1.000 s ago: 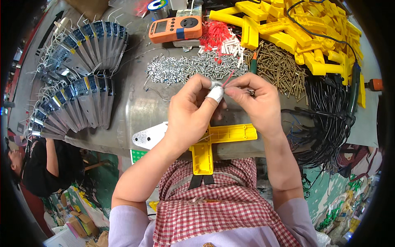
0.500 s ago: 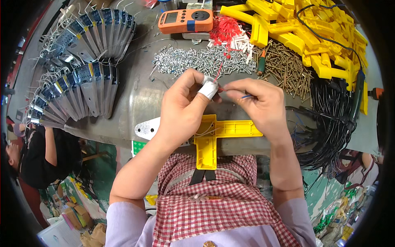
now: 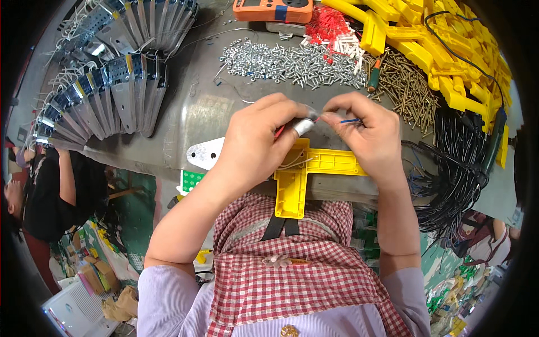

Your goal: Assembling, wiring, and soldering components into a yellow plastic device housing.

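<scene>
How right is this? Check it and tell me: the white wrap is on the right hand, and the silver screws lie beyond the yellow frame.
Wrong on the hand: the head view shows the white wrap on the left hand, not the right hand. The silver screws do lie beyond the yellow frame.

I see bare bench (image 3: 178, 112) left of the left hand (image 3: 259, 132); silver screws (image 3: 317, 66) block beyond, black cables (image 3: 456, 165) rightward.

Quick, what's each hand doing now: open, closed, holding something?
Left hand: closed, holding a thin red piece.
Right hand: closed, holding a thin blue piece.
</scene>
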A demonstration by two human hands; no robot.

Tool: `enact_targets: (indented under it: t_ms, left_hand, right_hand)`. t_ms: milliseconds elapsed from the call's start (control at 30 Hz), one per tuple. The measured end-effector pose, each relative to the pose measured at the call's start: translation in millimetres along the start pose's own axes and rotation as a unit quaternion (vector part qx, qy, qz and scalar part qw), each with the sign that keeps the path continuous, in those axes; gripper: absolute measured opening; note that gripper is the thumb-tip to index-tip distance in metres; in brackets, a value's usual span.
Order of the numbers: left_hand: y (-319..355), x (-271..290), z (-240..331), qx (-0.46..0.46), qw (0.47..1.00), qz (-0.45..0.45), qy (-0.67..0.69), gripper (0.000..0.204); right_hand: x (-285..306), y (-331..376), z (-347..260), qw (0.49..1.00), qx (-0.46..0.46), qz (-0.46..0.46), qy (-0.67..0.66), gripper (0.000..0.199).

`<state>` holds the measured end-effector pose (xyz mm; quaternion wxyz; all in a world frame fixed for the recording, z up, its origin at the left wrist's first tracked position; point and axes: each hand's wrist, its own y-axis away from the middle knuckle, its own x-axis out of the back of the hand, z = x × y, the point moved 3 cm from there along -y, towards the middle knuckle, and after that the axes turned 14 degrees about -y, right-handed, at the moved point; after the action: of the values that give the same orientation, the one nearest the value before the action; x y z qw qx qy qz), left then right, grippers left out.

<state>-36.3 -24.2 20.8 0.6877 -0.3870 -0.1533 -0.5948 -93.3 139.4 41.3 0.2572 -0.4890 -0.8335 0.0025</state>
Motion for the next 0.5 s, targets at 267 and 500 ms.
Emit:
enact_targets:
  t_ms: [267,500]
  left_hand:
    - [19.5,-9.4,-29.9,0.134,0.981,0.140,0.020,0.015]
    - [16.9,-7.9,-25.3,0.088,0.992,0.086,-0.005,0.018]
  right_hand:
    - [-35.7,11.2,6.5,0.936,0.100,-0.301,0.153,0.020]
    - [-6.6,-8.3,15.0,0.961,-0.097,-0.257,-0.029,0.017]
